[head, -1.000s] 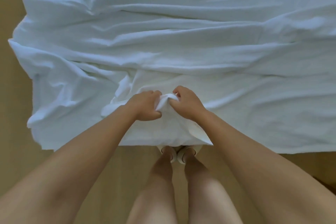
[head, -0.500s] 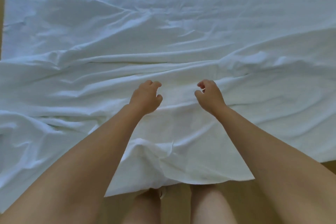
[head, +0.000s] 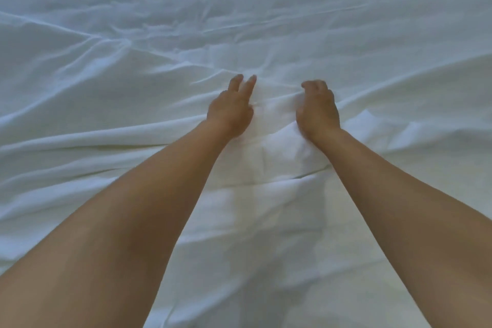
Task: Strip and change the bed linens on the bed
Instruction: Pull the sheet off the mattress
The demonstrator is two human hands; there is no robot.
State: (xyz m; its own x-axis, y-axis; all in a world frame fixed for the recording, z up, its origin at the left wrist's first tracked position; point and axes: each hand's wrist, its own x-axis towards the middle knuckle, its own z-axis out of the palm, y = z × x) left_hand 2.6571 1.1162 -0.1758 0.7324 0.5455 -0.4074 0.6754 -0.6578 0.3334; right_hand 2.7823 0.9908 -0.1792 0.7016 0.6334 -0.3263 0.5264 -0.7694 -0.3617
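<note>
Left hand (head: 230, 112) rests on the white sheet (head: 133, 61), two fingers straight; right hand (head: 318, 109) curls over a raised fold — gripping or not, unclear. The creased sheet spreads across the whole view.

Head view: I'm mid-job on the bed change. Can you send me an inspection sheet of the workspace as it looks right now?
Surface: a white sheet fills the view, creased all over; the bed beneath is hidden.
Job's things: the sheet only, with a raised fold bunched between the two wrists.
Clutter: nothing seen.
Grips: the left hand rests on the sheet with two fingers straight. The right hand has its fingers curled down onto the cloth; whether it holds any cloth cannot be told.
Cables: nothing seen.
Surroundings: nothing seen; the sheet reaches every edge of the frame.
</note>
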